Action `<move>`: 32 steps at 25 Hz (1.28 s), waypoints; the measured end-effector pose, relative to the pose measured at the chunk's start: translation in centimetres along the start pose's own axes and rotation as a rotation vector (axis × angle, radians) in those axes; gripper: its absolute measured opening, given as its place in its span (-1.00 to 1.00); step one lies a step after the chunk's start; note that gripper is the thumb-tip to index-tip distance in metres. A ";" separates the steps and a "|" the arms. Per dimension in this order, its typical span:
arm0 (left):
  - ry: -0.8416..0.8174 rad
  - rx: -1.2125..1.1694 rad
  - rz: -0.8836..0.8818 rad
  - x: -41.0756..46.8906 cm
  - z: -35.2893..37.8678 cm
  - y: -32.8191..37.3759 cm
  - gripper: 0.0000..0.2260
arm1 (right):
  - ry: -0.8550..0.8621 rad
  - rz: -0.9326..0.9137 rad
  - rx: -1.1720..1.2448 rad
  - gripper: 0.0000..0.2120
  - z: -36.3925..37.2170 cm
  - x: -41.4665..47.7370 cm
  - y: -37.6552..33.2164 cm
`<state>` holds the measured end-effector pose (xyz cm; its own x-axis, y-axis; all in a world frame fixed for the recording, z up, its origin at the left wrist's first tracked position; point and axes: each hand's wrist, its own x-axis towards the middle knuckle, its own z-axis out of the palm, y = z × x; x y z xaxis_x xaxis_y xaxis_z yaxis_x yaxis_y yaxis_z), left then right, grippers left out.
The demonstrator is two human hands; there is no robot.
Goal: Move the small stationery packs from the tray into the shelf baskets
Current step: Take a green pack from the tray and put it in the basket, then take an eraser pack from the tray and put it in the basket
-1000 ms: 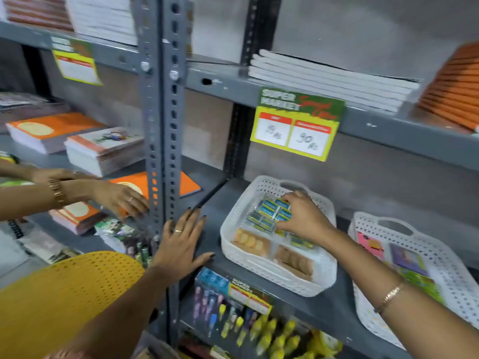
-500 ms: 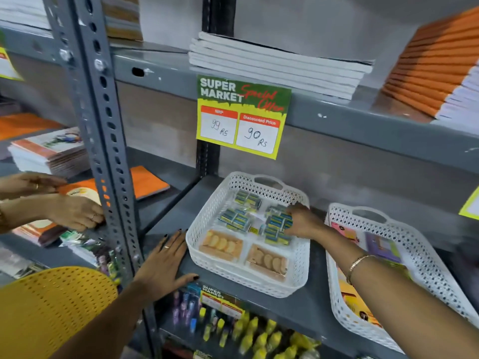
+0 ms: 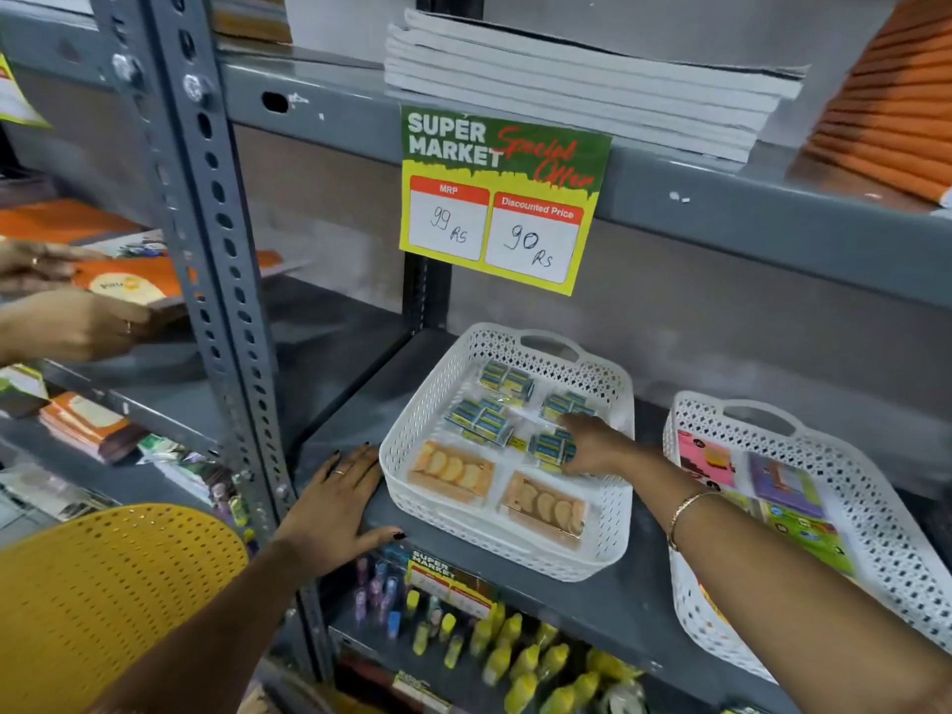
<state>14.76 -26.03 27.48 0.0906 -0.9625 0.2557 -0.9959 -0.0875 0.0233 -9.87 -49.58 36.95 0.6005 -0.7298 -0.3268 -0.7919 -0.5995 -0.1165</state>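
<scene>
Inside the white basket, right hand rests spread on blue packs.

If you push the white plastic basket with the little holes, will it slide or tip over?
The white perforated plastic basket would probably slide: it sits flat on the smooth grey metal shelf. Tipping seems unlikely, as it is wide and low. It is likely light, holding only small flat packs.

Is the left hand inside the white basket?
No. The left hand lies flat on the grey shelf beside the basket; only the right hand reaches inside.
</scene>
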 end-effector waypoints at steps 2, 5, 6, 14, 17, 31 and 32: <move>-0.017 -0.001 -0.001 0.1 -0.1 0.1 -0.21 | -0.038 -0.029 0.015 -0.11 0.0 0.0 0.0; -0.039 0.001 -0.002 0.0 0.0 -0.1 -0.21 | -0.020 -0.051 -0.032 -0.12 0.4 0.3 -0.1; -0.042 0.003 -0.001 0.0 0.1 -0.1 -0.21 | 0.002 -0.052 -0.038 -0.14 0.6 0.4 -0.1; -0.063 -0.008 -0.017 0.1 0.1 -0.1 -0.16 | 0.145 -0.110 0.086 -0.23 -0.5 -0.7 -2.2; -0.080 0.002 -0.024 0.0 0.0 -0.1 -0.12 | 0.417 -0.266 0.231 -0.46 -2.1 -2.1 -7.0; -0.181 -0.138 -0.596 -24.2 9.2 1.7 -0.30 | 0.174 -0.724 0.201 -0.77 14.1 -5.9 -27.6; -0.205 -0.161 -0.607 -26.0 10.5 2.7 -0.29 | 0.089 -0.695 0.193 -0.79 17.1 -5.3 -28.0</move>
<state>9.69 -3.91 10.69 0.6181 -0.7852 -0.0374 -0.7542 -0.6058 0.2534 7.19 -23.28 25.88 0.9722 -0.2306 -0.0405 -0.2249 -0.8714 -0.4359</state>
